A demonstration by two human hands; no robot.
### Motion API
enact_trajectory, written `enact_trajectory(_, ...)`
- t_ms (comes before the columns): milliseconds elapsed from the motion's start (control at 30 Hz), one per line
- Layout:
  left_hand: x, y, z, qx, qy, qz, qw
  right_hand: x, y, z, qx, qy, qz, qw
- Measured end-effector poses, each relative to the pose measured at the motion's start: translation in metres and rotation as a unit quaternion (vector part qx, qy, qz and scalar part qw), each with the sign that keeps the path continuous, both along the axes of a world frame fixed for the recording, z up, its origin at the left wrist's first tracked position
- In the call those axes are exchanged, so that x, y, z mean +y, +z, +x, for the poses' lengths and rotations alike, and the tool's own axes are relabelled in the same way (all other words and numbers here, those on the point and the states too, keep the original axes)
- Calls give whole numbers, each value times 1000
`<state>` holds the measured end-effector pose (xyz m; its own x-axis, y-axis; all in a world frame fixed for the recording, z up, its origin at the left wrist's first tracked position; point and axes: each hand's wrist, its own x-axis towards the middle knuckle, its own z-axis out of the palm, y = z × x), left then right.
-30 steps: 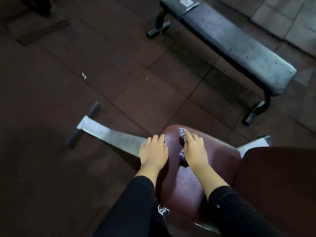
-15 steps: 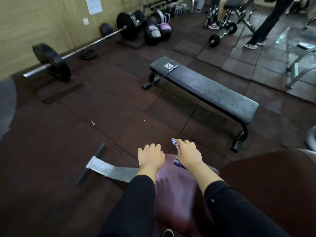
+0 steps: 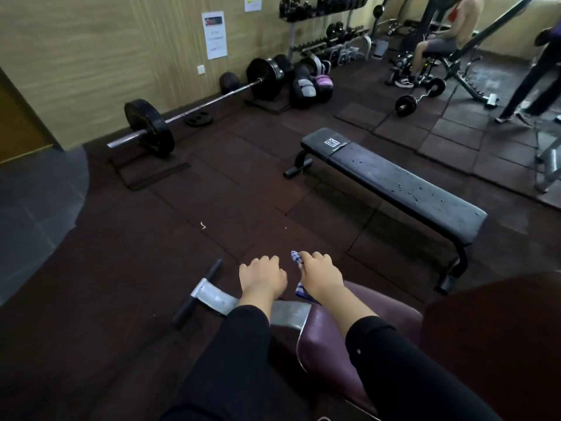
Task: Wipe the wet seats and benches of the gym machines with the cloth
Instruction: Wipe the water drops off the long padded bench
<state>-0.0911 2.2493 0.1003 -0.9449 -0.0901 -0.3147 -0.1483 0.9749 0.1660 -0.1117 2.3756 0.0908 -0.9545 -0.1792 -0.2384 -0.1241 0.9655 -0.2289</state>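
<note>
Your right hand (image 3: 321, 276) is clamped on the blue-and-white checked cloth (image 3: 301, 289), which pokes out past your fingertips and hangs below your palm. Your left hand (image 3: 261, 278) is loosely curled and holds nothing. The two hands sit side by side, near but not touching.

A second ago both hands lay flat on the maroon seat (image 3: 331, 341), the cloth pressed to its front edge. Now they have come off the pad and float just beyond that front edge, above the floor and the grey metal foot (image 3: 212, 296) of the machine. Your head has lifted too: the view has swung up from the seat to take in the room.

That reads as the end of the wiping on this seat; its surface looks dull now, though the blur keeps me from ruling out leftover drops.

Ahead and to your right stands the black flat bench (image 3: 403, 186), well apart from you, its surface speckled with water drops along most of its length. It looks like your next job. Carry the cloth across in the same grip.

Beyond it lie a loaded barbell (image 3: 200, 107) along the wall and other people at the far machines.
</note>
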Motion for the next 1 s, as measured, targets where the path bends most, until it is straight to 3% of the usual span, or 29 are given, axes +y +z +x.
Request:
enact_trajectory(500,-257,-8,105,-44,150,-19,988,-269,-16,68,-38,152,-9,988)
enact_trajectory(700,-345,-20,82,-52,185,-18,981,-357,-33,36,-57,188,-6,980)
enact_trajectory(1000,-486,-17,-25,-76,183,-43,979,-500,-40,-77,-80,204,-10,976)
